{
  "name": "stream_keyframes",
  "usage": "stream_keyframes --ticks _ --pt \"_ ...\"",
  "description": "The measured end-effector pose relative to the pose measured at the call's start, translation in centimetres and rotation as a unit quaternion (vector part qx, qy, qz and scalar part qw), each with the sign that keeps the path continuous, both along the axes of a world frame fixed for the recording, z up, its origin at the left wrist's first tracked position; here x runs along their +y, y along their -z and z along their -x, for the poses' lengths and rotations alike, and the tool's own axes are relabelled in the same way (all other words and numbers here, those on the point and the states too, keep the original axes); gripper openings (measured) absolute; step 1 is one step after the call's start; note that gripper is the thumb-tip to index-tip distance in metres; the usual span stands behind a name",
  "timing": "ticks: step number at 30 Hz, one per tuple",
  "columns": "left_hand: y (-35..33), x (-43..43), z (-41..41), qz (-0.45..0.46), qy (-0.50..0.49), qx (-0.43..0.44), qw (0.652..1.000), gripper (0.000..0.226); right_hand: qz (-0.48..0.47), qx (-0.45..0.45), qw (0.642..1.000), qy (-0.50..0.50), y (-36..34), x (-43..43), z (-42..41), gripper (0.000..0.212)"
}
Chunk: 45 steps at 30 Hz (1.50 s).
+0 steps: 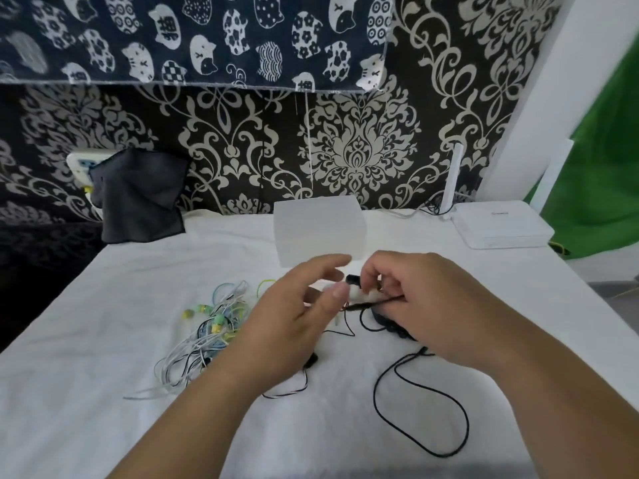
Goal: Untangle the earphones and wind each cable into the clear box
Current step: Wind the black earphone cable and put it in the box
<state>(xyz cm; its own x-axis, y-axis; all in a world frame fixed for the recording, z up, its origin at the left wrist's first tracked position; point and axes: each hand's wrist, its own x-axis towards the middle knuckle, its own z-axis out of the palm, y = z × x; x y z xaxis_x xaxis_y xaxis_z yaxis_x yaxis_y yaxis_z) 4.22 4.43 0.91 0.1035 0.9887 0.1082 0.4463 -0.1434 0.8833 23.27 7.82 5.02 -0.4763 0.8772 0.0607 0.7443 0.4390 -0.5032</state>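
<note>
- My black cable (423, 388) lay nearest on the white table (103, 340). One wide loop of it lay to the near right, and a thinner run trailed out from under my left wrist.
- My left hand (294, 316) hovered over the middle of the table with its fingers loose and spread, closed on nothing that I could see. The cable's end lay just beside the thumb; the blur kept me from telling whether they touched.
- My right hand (425, 302) was beside it on the right, the fingers curled in a narrow pinch on the black cable, which ran taut from there toward my left thumb. A dark bunch of the same cable showed under that hand.
- Something small and white sat between the two hands, too blurred to tell what.
- The tangle (207, 333) of white, blue and green earphones lay left of my left hand, on the table and apart from the box.
- The box (318, 233) stood just beyond my hands, its walls frosted; I could not see inside.
- Farther back, a dark cloth (138, 198) hung at the left and a white router (501, 226) sat at the right.
- A patterned wall (359, 150) closed the far side.
</note>
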Motion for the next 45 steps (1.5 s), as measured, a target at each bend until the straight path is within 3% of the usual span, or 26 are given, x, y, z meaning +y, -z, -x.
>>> stream_keyframes --ticks 3,8,11,14,20,28,34,39,45 --pt "-0.1 0.2 -0.3 0.014 0.021 0.001 1.0 0.017 0.026 0.029 0.999 -0.025 0.3 0.0 0.5 0.019" --pt "0.3 0.4 0.3 0.0 -0.054 -0.034 0.998 0.013 0.034 0.063 0.997 -0.004 0.0 0.5 0.7 0.025" --pt "0.8 0.8 0.9 0.022 -0.138 -0.124 0.982 0.012 0.021 0.054 0.998 0.016 -0.7 0.8 0.5 0.012" --pt "1.1 1.0 1.2 0.043 -0.163 -0.194 0.966 0.012 0.041 0.064 0.997 0.003 -1.2 0.8 0.6 0.02" --pt "0.8 0.6 1.2 -0.001 -0.194 -0.119 0.974 0.011 0.102 0.116 0.988 -0.006 -1.4 0.8 0.8 0.022" --pt "0.4 0.3 0.5 0.05 -0.134 -0.216 0.966 0.02 0.132 0.174 0.976 0.02 -1.1 0.8 0.6 0.023" --pt "-0.2 0.2 0.3 0.08 -0.101 -0.372 0.919 0.03 0.177 0.245 0.951 0.073 -0.9 1.0 0.5 0.037" --pt "0.1 0.1 0.4 0.068 -0.097 -0.359 0.926 0.031 0.221 0.343 0.911 0.052 -1.3 0.9 0.2 0.041" --pt "-0.1 -0.1 0.0 0.03 -0.039 -0.306 0.951 0.016 0.212 0.323 0.92 0.062 -0.7 1.2 0.6 0.043"
